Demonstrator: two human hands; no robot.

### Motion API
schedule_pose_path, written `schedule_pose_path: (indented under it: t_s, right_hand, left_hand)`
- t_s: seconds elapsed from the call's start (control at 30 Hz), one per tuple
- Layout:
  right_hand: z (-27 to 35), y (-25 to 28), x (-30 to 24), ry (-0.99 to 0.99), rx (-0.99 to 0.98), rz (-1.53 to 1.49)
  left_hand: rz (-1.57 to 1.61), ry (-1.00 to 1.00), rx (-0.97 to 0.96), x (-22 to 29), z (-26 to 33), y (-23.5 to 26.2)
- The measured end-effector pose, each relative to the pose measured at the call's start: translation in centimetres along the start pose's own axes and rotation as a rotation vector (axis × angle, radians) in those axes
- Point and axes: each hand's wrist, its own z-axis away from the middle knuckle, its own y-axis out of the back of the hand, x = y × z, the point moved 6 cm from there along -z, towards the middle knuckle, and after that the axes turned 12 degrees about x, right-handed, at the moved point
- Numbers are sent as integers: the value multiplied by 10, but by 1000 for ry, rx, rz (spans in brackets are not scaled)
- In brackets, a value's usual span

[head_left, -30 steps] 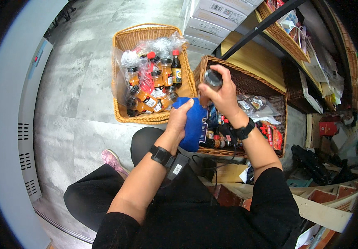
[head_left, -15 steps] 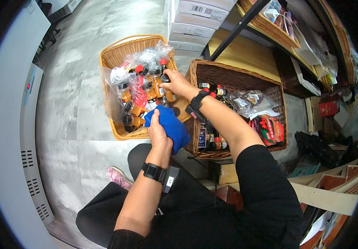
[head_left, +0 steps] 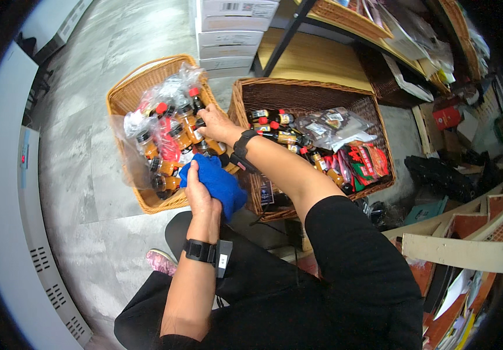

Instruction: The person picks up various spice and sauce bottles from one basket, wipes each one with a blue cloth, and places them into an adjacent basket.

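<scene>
My right hand (head_left: pixel 215 125) closes on a sauce bottle (head_left: pixel 200 123) in the light wicker basket (head_left: pixel 124 96), directly under its fingers; left hand (head_left: pixel 200 192) grips a blue cloth (head_left: pixel 219 184) nearer me.

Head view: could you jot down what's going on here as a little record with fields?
Left hand: the left hand grips a blue cloth at the near rim of the light basket.
Right hand: the right hand reaches into the light basket, fingers on a small bottle; whether it grips it is unclear.
Light basket contents: small bottles of brown liquid with red or black caps, some in clear bags.
Dark basket: the dark basket beside it holds more bottles and packets.
Wrists: a dark band on each.
</scene>
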Motion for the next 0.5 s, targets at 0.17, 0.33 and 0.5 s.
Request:
schedule_pose_path:
  t_s: [0.17, 0.33, 0.5]
  right_hand:
    - [7, 79, 37, 16, 293, -202]
    - [81, 141, 173, -650, 166, -480]
    - [166, 140, 287, -932, 173, -242]
  left_hand:
    - [-68, -28, 10, -4, -1, -3]
    - [-136, -22, -82, -12, 1, -9]
    - [-126, -19, -132, -24, 5, -21]
